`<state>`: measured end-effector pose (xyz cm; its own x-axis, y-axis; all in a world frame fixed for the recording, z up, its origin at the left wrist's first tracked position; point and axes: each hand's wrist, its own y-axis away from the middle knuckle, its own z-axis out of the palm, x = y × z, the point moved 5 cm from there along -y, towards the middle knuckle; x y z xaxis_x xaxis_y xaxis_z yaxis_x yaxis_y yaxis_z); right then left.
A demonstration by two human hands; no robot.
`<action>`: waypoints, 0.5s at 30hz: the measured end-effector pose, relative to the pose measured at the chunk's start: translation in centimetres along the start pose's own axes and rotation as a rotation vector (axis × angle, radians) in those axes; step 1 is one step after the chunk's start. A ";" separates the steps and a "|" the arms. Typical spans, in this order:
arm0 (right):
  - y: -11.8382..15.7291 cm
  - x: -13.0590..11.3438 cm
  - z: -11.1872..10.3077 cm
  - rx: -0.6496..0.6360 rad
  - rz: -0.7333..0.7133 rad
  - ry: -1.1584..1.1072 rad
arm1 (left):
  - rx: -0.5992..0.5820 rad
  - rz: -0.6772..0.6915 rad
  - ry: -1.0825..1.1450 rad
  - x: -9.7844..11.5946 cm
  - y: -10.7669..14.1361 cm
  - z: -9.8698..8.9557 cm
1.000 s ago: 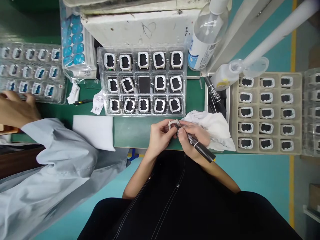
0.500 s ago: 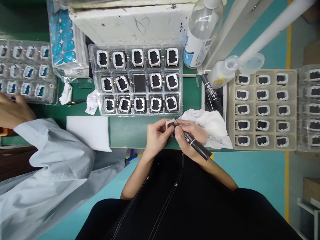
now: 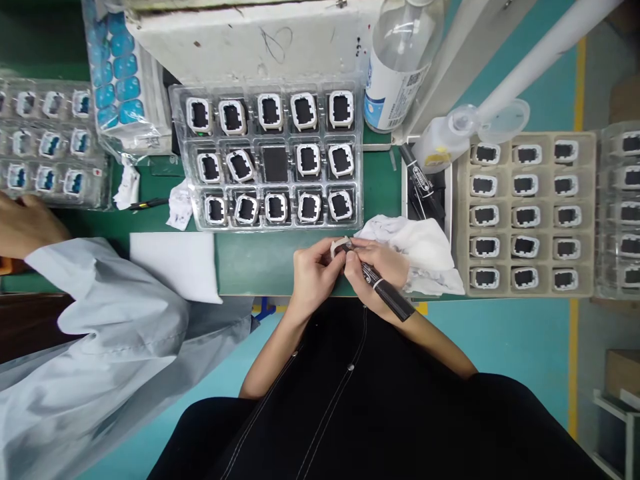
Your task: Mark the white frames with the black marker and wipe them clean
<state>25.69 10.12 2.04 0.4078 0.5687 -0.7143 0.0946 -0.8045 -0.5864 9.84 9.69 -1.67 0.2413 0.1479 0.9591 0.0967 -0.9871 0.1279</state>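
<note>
At the bench's front edge, my left hand (image 3: 316,272) pinches a small pale frame (image 3: 339,246) between thumb and fingers. My right hand (image 3: 375,267) is closed around a black marker (image 3: 393,298), whose thick end points down to the right. The marker's other end meets the frame, its tip hidden by my fingers. Above my hands is a clear plastic tray (image 3: 194,180) of similar white frames, with a frameless dark pocket in its middle row. A crumpled white cloth (image 3: 425,250) lies just right of my right hand.
A beige tray (image 3: 505,259) of frames stands at right, near a small bottle (image 3: 443,143) and a box of markers (image 3: 424,187). A large clear bottle (image 3: 395,87) is behind. At left, a person's grey sleeve (image 3: 115,300) and hand border a white sheet (image 3: 173,267).
The view has shifted slightly. The marker's thick end has moved a little to the left in my right hand; both hands keep their hold near the frame.
</note>
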 end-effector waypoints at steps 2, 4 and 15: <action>0.2 0.0 0.2 0.020 -0.083 0.015 | -0.010 0.006 -0.024 0.0 0.0 0.0; 0.3 0.0 0.5 0.035 -0.153 0.021 | -0.012 0.006 -0.029 -0.1 0.0 -0.1; -0.4 0.2 -0.4 0.007 0.131 -0.019 | -0.022 -0.076 0.111 -0.3 -0.1 -0.1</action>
<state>26.10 10.44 2.30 0.3990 0.4617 -0.7922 0.0351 -0.8711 -0.4899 9.70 9.74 -1.92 0.1253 0.2158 0.9684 0.0891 -0.9746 0.2056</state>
